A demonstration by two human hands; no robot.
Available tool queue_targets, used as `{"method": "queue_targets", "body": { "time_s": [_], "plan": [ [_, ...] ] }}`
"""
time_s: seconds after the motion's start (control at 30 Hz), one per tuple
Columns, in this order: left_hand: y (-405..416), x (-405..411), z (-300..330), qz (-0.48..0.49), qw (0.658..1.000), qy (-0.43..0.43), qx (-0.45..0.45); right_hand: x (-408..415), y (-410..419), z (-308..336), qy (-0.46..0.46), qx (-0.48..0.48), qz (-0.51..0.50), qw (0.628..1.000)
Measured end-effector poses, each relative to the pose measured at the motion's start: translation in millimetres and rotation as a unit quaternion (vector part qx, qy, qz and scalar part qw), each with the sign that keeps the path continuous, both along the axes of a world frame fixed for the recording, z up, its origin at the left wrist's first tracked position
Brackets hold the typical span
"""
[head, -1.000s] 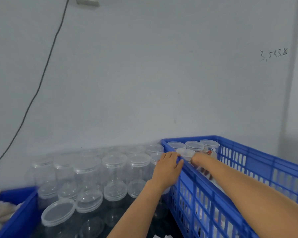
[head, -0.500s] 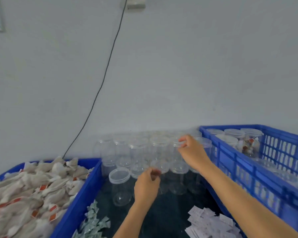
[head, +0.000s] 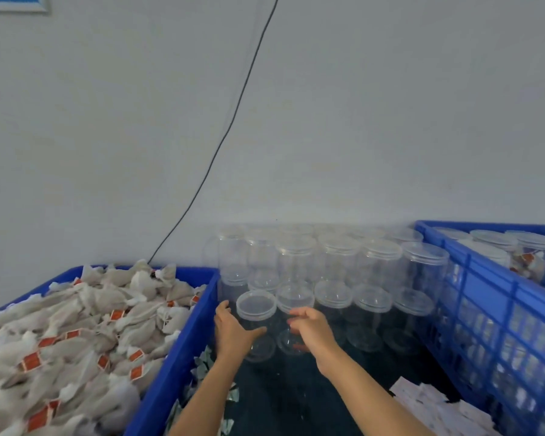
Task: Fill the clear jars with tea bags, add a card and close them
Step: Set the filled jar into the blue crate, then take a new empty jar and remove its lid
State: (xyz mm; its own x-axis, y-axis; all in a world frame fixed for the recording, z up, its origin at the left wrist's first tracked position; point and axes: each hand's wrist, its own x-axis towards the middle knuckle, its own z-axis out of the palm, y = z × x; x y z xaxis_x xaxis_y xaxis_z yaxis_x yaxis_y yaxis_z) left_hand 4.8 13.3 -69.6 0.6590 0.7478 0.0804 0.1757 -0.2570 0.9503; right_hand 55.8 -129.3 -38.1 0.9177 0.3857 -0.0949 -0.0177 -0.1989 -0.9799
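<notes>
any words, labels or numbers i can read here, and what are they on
None can be read.
Orange-red tags on the tea bags in the left blue crate: print too small and blurred.
White cards at lower right: no legible text.
Filled jars in the right crate: red tags, unreadable.
Clear jars: no label visible.

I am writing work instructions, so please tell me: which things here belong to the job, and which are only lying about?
For the job:
- front clear jar, left hand on it
- empty jars
- tea bags in left crate
- white cards
- filled jars in right crate

Lying about:
- black cable
- small foil packets
</notes>
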Motion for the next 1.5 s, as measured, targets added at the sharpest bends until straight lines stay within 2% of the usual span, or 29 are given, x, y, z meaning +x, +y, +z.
{"method": "queue_targets", "body": {
  "time_s": [0.1,0.3,0.43,0.57,0.67,0.8,0.87,0.93,1.03,1.1,1.2,1.4,1.5],
  "plan": [
    [6,17,-19,-0.017,0.999,-0.021,-0.047,1,17,-16,0.016,0.002,0.018,1.000],
    [12,33,-46,-0.053,0.996,-0.050,-0.060,6,36,-34,-0.005,0.001,0.017,1.000],
    [11,29,-40,-0.021,0.994,-0.101,-0.041,0,38,-32,-0.035,0.009,0.028,0.999],
    [-2,4,-16,-0.011,0.987,-0.158,0.018,-14,29,-19,-0.083,0.050,0.035,0.995],
    [-25,-24,-5,-0.009,0.987,-0.154,0.037,-31,15,-8,-0.101,0.109,0.024,0.989],
    [-65,-60,-15,-0.052,0.989,-0.133,0.048,-56,-16,-1,-0.144,0.159,0.004,0.977],
    [-82,-77,-30,-0.069,0.988,-0.107,0.085,-66,-32,2,-0.154,0.118,0.019,0.981],
    [-97,-95,-44,-0.081,0.984,-0.073,0.141,-71,-47,-1,-0.167,0.013,0.034,0.985],
    [-114,-115,-59,-0.074,0.973,-0.037,0.214,-82,-61,-11,-0.178,-0.170,0.069,0.967],
    [-121,-122,-64,-0.060,0.973,-0.042,0.220,-90,-63,-19,-0.184,-0.226,0.072,0.954],
    [-123,-126,-65,-0.073,0.979,-0.078,0.172,-94,-60,-26,-0.235,-0.223,0.051,0.945],
    [-109,-126,-61,-0.129,0.979,-0.018,0.159,-97,-61,-28,-0.285,-0.190,0.065,0.937],
    [-94,-125,-66,-0.210,0.974,-0.028,0.080,-96,-71,-25,-0.296,-0.157,0.140,0.932]
  ]
}}
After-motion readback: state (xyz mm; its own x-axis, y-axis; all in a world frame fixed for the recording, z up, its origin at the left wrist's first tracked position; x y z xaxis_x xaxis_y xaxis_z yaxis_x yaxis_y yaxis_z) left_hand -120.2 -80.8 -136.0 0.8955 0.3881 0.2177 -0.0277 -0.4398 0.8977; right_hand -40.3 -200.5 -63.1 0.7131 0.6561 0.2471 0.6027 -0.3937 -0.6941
